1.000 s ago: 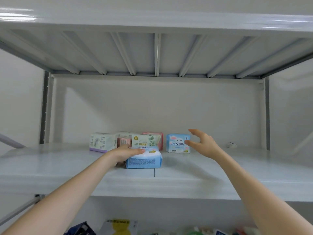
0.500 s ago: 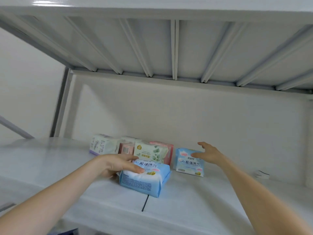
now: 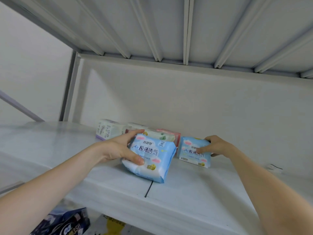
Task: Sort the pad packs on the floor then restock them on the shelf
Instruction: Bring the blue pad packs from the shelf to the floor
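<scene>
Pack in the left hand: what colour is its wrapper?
Light blue pack with pink cloud marks and blue lettering; the head view shows it.

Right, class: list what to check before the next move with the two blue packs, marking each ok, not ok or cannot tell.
1. Left hand grips large blue pack: ok.
2. Right hand holds small blue pack: ok.
3. Both packs' prints match: ok.
4. Large pack standing upright: not ok, tilted.
5. Bare shelf in front of small pack: ok.
6. Large pack lifted off shelf: cannot tell.
</scene>
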Motion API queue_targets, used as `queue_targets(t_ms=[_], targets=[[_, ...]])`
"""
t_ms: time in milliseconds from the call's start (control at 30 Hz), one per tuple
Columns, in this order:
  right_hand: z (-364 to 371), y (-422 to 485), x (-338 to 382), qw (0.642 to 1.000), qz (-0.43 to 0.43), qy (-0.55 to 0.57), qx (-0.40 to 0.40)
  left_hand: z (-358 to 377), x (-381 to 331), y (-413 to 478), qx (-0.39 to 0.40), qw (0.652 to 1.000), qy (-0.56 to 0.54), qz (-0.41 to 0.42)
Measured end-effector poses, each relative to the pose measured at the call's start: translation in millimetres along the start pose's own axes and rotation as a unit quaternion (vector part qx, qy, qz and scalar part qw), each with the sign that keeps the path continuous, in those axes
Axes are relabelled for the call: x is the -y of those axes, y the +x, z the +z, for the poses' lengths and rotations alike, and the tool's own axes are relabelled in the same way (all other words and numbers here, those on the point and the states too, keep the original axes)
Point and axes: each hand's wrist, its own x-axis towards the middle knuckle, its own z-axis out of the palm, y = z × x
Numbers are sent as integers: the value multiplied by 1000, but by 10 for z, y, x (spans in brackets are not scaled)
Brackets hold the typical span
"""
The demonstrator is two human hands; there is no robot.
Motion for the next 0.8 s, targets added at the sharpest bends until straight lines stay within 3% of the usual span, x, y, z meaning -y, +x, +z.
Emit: queue_targets(t_ms=[167,333,633,800], targets=[[11,-259,53,998,-6,61,-15,14,15,-9,-47,998,29,25],[-12,-589,81,988,-4,134,-70,-35,13,-109,-28,998,-46,33],[-74,-1396,240,969,-14,201,-140,-59,-16,-394,-125,986,-95,64],[-60,-1953,429,959,-31,225,-171,-74,-102,-607,-124,982,-115,78]])
